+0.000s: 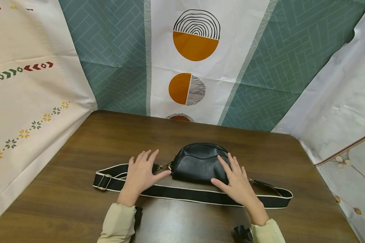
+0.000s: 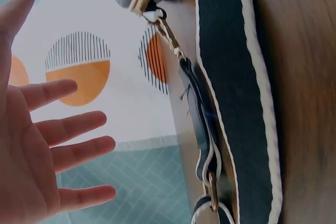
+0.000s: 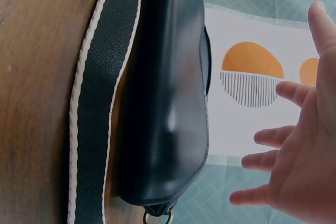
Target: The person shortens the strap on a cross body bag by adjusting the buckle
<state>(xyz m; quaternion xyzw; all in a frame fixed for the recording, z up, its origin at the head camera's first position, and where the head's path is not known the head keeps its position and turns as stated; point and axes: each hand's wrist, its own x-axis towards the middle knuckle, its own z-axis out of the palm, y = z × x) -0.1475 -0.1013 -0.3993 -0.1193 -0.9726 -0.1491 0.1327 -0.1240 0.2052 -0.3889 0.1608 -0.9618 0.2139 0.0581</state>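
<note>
Across the brown wooden table (image 1: 64, 189), a black, leather-look, half-moon bag (image 1: 197, 165) is lying left-to-right between the spread, empty left hand (image 1: 141, 177) and the equally empty right hand (image 1: 238, 184), which is hovering nearer.

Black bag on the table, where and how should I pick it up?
Probably best by the domed top of the black bag, coming down from above with the grip spanning front to back. That curved edge rises from the table, while the strap runs along the near side and a metal clip sits at the bag's left end.
</note>
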